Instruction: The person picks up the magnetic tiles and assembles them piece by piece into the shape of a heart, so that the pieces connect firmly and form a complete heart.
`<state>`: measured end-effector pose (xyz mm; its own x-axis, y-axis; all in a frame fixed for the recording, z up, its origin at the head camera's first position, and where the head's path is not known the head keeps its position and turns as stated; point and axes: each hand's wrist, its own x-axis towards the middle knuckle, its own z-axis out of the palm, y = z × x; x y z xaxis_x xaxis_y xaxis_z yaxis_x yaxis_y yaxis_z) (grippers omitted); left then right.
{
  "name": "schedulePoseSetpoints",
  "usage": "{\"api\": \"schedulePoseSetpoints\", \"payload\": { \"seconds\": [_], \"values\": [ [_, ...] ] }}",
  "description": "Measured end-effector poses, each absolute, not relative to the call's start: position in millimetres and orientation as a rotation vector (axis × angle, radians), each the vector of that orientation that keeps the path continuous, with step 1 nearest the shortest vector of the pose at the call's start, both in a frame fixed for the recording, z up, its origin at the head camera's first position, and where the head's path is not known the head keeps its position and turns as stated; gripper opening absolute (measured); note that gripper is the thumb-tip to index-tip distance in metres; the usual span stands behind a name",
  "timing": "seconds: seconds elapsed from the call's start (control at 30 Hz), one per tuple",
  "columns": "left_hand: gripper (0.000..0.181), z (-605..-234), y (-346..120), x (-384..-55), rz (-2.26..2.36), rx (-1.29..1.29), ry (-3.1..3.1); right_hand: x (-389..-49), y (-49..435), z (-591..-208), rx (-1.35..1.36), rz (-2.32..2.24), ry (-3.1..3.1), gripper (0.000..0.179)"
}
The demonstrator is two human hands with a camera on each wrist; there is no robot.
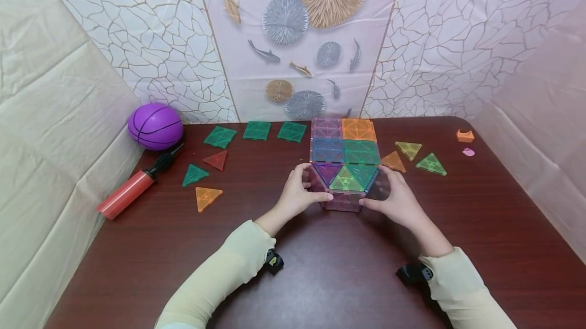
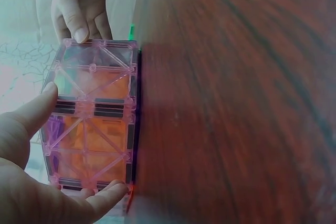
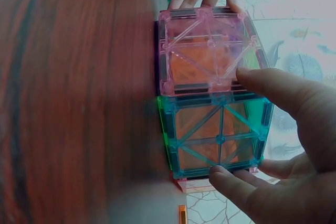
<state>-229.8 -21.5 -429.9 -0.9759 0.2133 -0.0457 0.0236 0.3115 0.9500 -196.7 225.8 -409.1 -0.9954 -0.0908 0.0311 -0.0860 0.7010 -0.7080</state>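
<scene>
A box-like structure of translucent magnetic tiles [image 1: 360, 151] stands on the table. Its top has purple, orange, blue and green squares, with several triangles towards the front. My left hand [image 1: 297, 189] grips the structure's front left corner, thumb at the front and fingers along the side. Opposite it, my right hand [image 1: 398, 197] holds the front right corner in the same way. In the left wrist view, pink square tiles [image 2: 86, 145] form the walls between thumb and fingers. The right wrist view shows a pink front tile [image 3: 202, 56] beside a teal side tile [image 3: 220, 137].
Green squares [image 1: 257, 130] lie at the back left, with loose triangles [image 1: 208, 198] nearer. More triangles [image 1: 431, 164] lie right of the structure. A purple ball [image 1: 155, 126] and a red hand pump [image 1: 128, 195] sit at the left edge. Small orange [image 1: 465, 136] and pink pieces [image 1: 468, 152] lie far right.
</scene>
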Motion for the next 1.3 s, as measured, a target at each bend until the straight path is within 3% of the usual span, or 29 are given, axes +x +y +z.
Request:
{"api": "schedulePoseSetpoints", "payload": {
  "seconds": [0.33,0.6,0.87,1.3],
  "values": [
    [0.114,-430.1,-19.7,-229.4,1.699,0.206,2.384,-201.2,231.3,-414.2,-0.119,-1.320,2.791,0.116],
    [0.111,-429.9,-20.8,-230.5,1.612,0.347,2.311,-208.3,236.5,-423.3,-0.167,-1.333,2.684,0.120],
    [0.110,-429.0,-19.9,-244.0,1.627,0.327,2.250,-219.6,235.4,-424.1,-0.238,-1.442,2.643,0.114],
    [0.111,-424.7,-28.6,-259.1,1.496,0.346,2.328,-230.0,243.9,-416.8,-0.195,-1.364,2.630,0.118]
  ]
}}
